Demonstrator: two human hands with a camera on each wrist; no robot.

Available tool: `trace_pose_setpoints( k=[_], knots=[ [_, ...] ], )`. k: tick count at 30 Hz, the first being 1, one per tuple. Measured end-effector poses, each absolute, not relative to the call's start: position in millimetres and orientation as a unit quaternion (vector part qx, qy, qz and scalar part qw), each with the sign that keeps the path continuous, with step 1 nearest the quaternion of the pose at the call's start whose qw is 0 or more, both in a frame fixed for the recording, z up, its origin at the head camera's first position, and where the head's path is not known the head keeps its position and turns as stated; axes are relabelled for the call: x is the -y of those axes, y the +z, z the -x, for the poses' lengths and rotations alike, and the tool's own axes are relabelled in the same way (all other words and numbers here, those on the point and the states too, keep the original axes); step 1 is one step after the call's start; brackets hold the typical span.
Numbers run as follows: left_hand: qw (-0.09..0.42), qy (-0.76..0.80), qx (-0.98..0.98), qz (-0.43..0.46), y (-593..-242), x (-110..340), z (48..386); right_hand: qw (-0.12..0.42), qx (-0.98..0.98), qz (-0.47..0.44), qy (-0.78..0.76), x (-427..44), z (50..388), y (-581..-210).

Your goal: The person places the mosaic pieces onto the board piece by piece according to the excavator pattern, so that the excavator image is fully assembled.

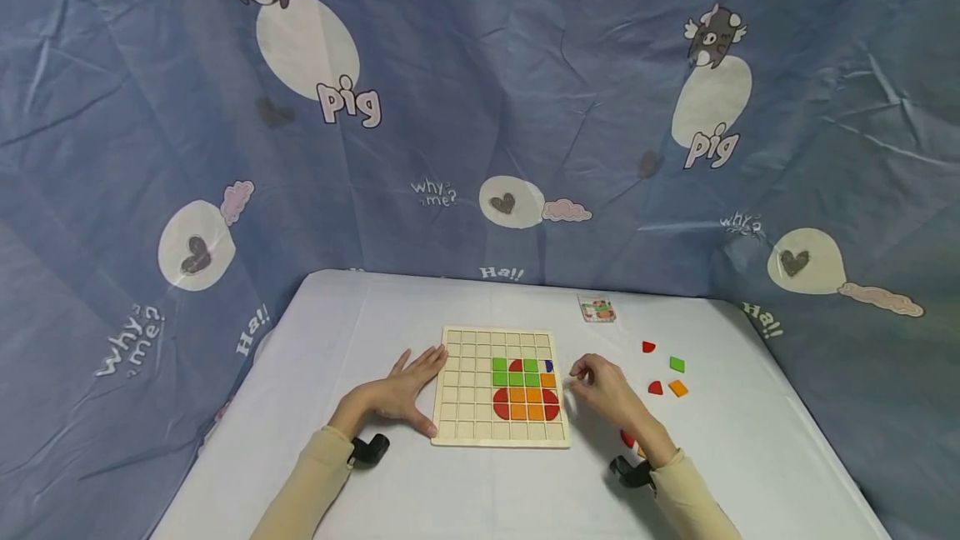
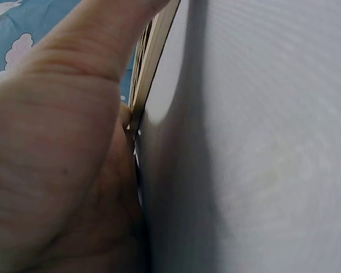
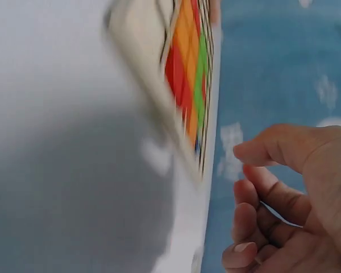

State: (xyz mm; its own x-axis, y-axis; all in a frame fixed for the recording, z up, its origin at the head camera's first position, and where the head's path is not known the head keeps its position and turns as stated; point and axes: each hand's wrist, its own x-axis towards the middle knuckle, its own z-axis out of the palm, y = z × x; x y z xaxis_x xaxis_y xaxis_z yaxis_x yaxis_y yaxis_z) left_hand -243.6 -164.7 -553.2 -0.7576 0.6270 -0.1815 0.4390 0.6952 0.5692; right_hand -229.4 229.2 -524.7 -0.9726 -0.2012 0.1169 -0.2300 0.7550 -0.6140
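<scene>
The lettering that can be read stands on the blue cloth (image 1: 465,115) behind the desk (image 1: 397,298): a pale "pig" (image 1: 347,101) at upper left and another "pig" (image 1: 711,147) at upper right, each at the lower edge of a white oval. "Why me?" (image 1: 432,192) stands near the middle, "why" with a question mark is legible at lower left and at right, their smaller second lines unclear, and "Ha!!" (image 1: 502,273) appears at centre just above the desk's far edge, as well as at left and right. In the right wrist view, the pale marks on the cloth are too blurred to read.
</scene>
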Motion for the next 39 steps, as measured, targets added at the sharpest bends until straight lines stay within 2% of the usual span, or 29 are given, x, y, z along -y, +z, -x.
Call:
trace_pose_setpoints(
  k=[8, 14, 26, 39],
  knots=[
    [0.18, 0.251, -0.903, -0.3, -554, 166, 244, -0.022, 0.951, -0.034, 0.306, -317, 240, -527],
    [0.182, 0.253, -0.903, -0.296, -553, 167, 243, -0.052, 0.952, -0.007, 0.303, -353, 237, -530],
    [0.18, 0.261, -0.9, -0.299, -551, 166, 243, -0.075, 0.948, 0.025, 0.308, -369, 240, -546],
    [0.179, 0.249, -0.902, -0.305, -553, 164, 244, -0.056, 0.953, 0.018, 0.297, -367, 238, -548]
  ],
)
